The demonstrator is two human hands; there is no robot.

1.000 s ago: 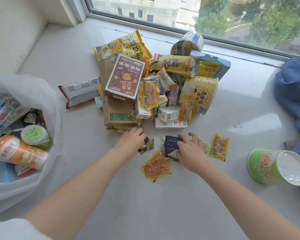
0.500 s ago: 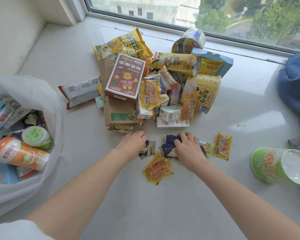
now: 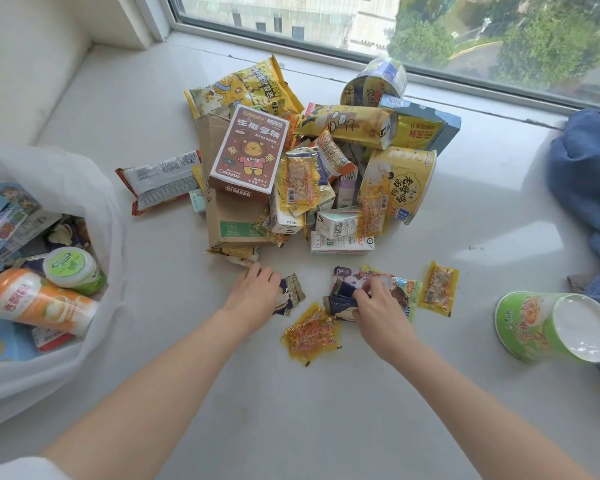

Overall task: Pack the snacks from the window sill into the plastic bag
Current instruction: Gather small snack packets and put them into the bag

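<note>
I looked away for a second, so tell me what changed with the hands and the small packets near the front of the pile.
The right hand has gathered the dark blue packets and now pinches them, lifting their near ends off the sill. The left hand keeps resting on its own dark packet, barely shifted. The orange packet, the green cup, the pile and the plastic bag stayed put.

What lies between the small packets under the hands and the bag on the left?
Nothing visible. The left hand and right hand each grip a dark packet on the sill. Bare sill runs left to the bag, whose mouth gapes open. The pile sits farther back, off that line.
</note>
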